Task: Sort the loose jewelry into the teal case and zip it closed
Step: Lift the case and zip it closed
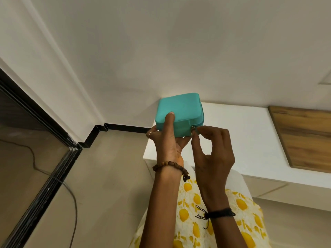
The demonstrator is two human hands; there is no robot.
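The teal case [179, 113] is up in the air, held in the left hand [168, 142] – thumb [169, 120] pressed flat on the lid, the other fingers curled underneath w/ a ring showing on one of them at the far left edge. The lid is down. The right hand [213, 151] sits just to the right of the left one, thumb and forefinger pinching the small metal zipper pull [193, 129] at the case's near-right corner, next to the tab on the front wall; its remaining fingers hang loosely curled below. A wooden bead bracelet [170, 166] circles the left wrist, a black thread band [218, 214] the right. Beyond and under the hands – a white tabletop [241, 136], w/ a wood-grain panel [304, 136] well to the right of the right hand. Below the forearms, a white garment w/ yellow print [193, 221]. Far left of the left hand, a dark cable [71, 194] trails across the beige floor beside a black-framed glass door [26, 140].
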